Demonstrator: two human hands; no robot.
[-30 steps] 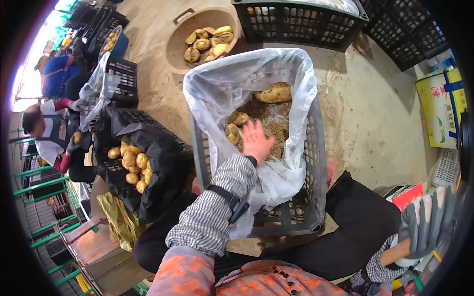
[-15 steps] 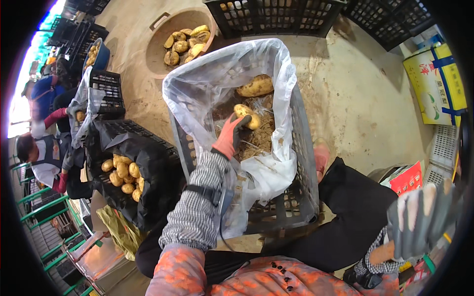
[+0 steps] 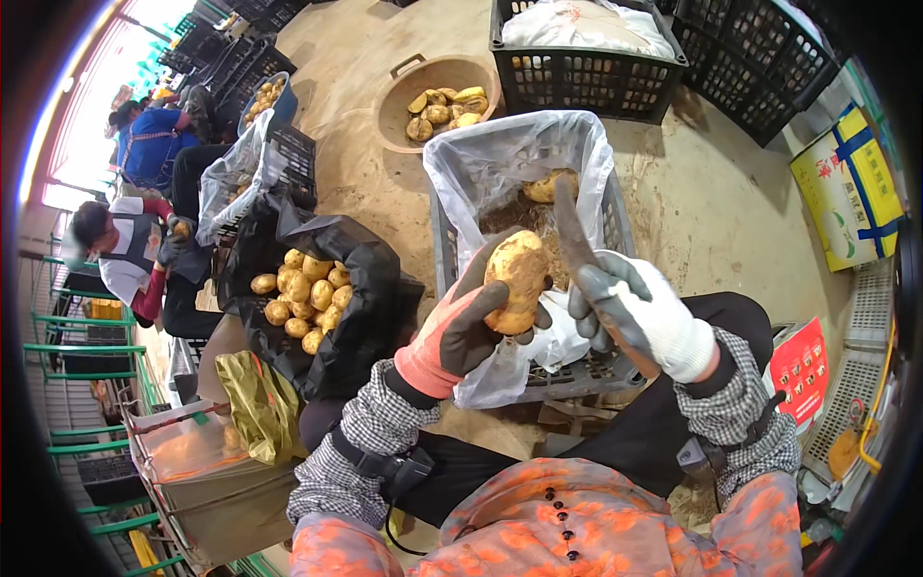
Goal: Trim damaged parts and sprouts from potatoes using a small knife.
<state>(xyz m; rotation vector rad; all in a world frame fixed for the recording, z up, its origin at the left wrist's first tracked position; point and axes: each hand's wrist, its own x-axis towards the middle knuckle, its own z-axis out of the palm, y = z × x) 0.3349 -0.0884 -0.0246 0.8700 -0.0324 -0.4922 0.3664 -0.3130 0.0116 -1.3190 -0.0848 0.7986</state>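
Note:
My left hand [image 3: 461,332], in a grey and salmon glove, holds a large dirty potato [image 3: 516,279] up in front of me. My right hand [image 3: 639,313], in a white and grey glove, grips a knife [image 3: 577,255] whose blade points up beside the potato. Behind both hands stands a grey crate [image 3: 615,216] lined with a clear plastic bag [image 3: 500,159], with soil and another potato [image 3: 550,186] inside.
A black-lined crate of cleaned potatoes [image 3: 298,288] sits to my left. A tan basin [image 3: 409,82] with cut potatoes and black crates [image 3: 586,67] lie farther off. Other people [image 3: 130,255] sit at the left with their own crates. A yellow box [image 3: 851,188] is at right.
My left hand has lifted the potato out of the lined crate toward me. My right hand with the knife has come up from the lower right to meet it.

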